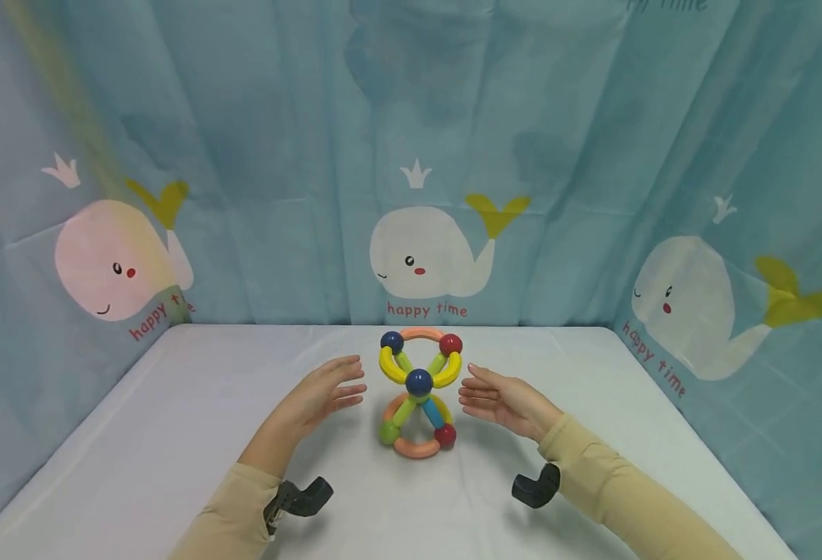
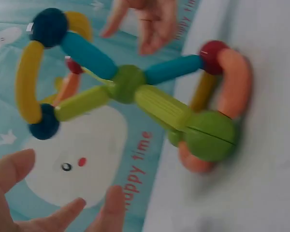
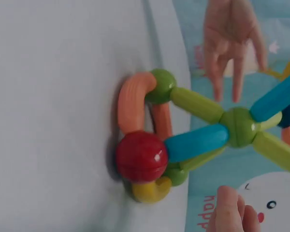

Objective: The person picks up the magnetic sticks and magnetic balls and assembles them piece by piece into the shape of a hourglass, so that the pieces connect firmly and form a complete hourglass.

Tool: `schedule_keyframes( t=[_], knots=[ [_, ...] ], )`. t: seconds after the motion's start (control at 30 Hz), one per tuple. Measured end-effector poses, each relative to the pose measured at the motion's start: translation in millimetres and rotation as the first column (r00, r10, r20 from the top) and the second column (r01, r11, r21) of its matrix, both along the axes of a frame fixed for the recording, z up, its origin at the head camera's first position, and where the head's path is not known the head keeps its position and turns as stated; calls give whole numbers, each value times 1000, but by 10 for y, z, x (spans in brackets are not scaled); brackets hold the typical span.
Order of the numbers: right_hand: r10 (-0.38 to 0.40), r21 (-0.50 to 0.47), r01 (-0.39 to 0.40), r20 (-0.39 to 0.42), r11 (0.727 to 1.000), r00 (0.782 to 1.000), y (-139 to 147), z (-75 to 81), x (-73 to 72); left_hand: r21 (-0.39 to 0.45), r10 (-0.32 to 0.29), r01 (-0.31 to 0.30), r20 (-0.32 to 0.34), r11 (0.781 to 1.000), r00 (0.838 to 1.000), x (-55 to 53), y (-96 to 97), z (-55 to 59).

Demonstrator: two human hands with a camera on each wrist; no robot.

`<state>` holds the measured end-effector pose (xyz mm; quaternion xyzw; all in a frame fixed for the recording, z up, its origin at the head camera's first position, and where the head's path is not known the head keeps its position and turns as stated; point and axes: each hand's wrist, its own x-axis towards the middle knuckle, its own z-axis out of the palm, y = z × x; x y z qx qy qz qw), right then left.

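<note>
A toy structure of coloured balls and rods (image 1: 419, 383) stands upright on the white table, narrow at its green middle ball (image 2: 129, 84) and wider at top and bottom. Curved orange and yellow pieces link its outer balls. To its left is my left hand (image 1: 325, 393), fingers extended, apart from the toy. On the other side my right hand (image 1: 507, 400) faces it with straight fingers, likewise not touching. In the right wrist view a red ball (image 3: 142, 157) of the base sits closest to the camera.
The white table (image 1: 138, 435) runs back to a blue curtain (image 1: 271, 194) printed with whales, which also closes in both sides. A black wrist mount (image 1: 302, 498) sticks out from the left sleeve, another black mount (image 1: 538, 486) from the right.
</note>
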<state>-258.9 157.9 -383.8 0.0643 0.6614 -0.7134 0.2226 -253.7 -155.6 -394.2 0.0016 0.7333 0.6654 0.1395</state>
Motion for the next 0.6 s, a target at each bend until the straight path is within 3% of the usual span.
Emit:
schedule_keyframes(
  t=[0.2, 0.4, 0.6],
  knots=[
    [23, -68, -25, -32, 997, 999, -42, 135, 35, -176, -56, 65, 56, 982, 997, 45, 36, -208],
    [83, -224, -82, -4, 971, 997, -121, 268, 118, -229, -141, 161, 99, 960, 985, 117, 173, -312],
    [93, -271, -90, -1, 958, 996, -179, 334, 154, -232, -108, 123, 77, 965, 991, 123, 268, -338]
  ],
)
